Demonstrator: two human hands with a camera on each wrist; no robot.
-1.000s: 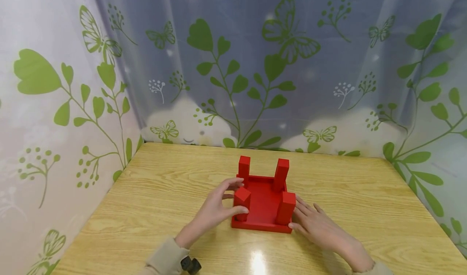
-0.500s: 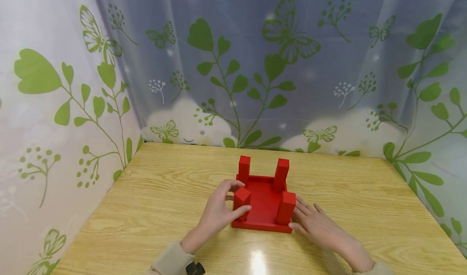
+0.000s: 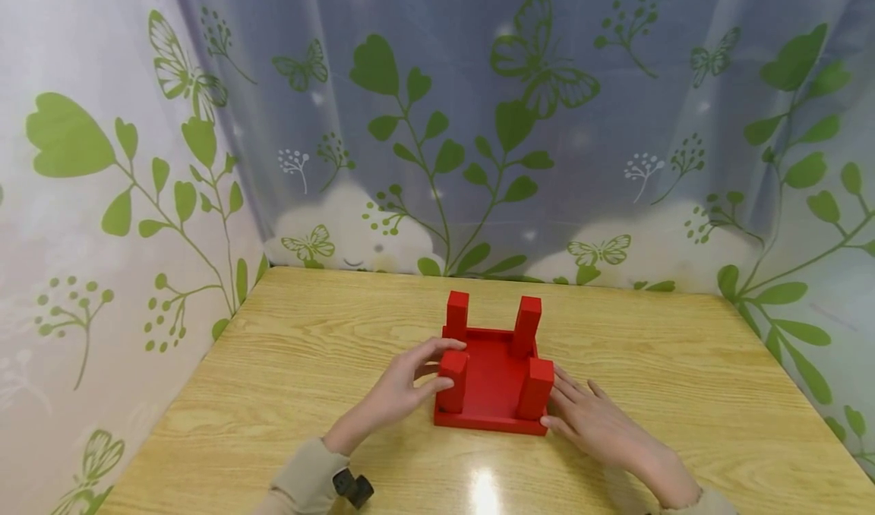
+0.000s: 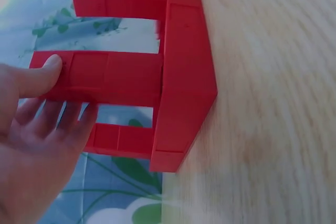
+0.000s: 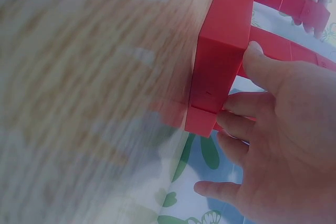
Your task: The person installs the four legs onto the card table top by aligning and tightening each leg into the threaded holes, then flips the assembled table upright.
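A red square base point(image 3: 488, 425) with a low rim lies on the table, a square red post standing upright at each corner, like an upturned little stool. My left hand point(image 3: 399, 386) pinches the near left post point(image 3: 453, 384) by its upper part, thumb on the near side and fingers behind; the left wrist view shows the thumb point(image 4: 51, 62) pressed on its face. On the other side, my right hand point(image 3: 601, 428) rests against the base's right side beside the near right post point(image 3: 536, 390). Its fingers are extended along the side, and the thumb point(image 5: 255, 51) touches the near corner.
The far left post point(image 3: 457, 314) and far right post point(image 3: 527, 325) rise at the back corners. A light wood table point(image 3: 307, 333) carries everything. Curtains printed with leaves and butterflies point(image 3: 437, 120) hang behind and along both sides.
The near left post has turned about its upright axis, from cornerwise to nearly square with the base. My left hand's thumb and fingers have shifted around it; my right hand has stayed put.
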